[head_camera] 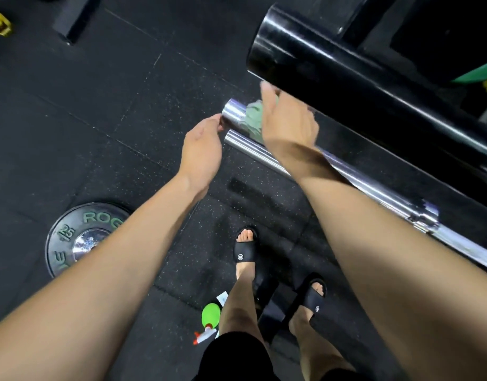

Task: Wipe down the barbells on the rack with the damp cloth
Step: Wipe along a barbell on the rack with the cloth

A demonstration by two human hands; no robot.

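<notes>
Pressing a green cloth (252,121) onto a chrome barbell sleeve (234,112), the right hand (287,119) is covering it, though whether its fingers are curling round the cloth cannot be told. The left hand (202,149) is touching that sleeve's end with curled fingertips. Just below this sleeve a second chrome barbell (333,171) is lying; above it, a thick black bar (305,50). Far below the sleeve, a black weight plate (72,237) and a green spray bottle (209,317) are sitting on the floor.
</notes>
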